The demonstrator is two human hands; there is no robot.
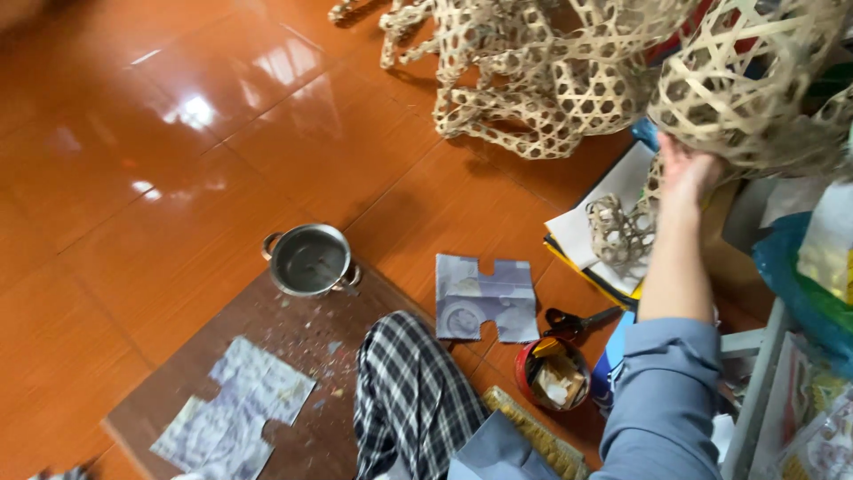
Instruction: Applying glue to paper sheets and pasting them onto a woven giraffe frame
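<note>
The right hand (689, 173) reaches up, fingers spread flat against a woven bamboo basket (742, 89). Getting it down calls for a firmer hold. The left hand is out of view

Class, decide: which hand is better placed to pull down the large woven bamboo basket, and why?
Probably the right hand: it already touches the large woven bamboo basket at its lower edge, arm stretched out. The left hand is out of view.

fingers (711, 160) hidden behind woven basket (755, 80)

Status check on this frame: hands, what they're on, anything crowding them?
Right hand flat against woven bamboo basket, grip unclear. Left hand out of view. Small woven piece just below on white paper; more lattice frames piled alongside.
</note>
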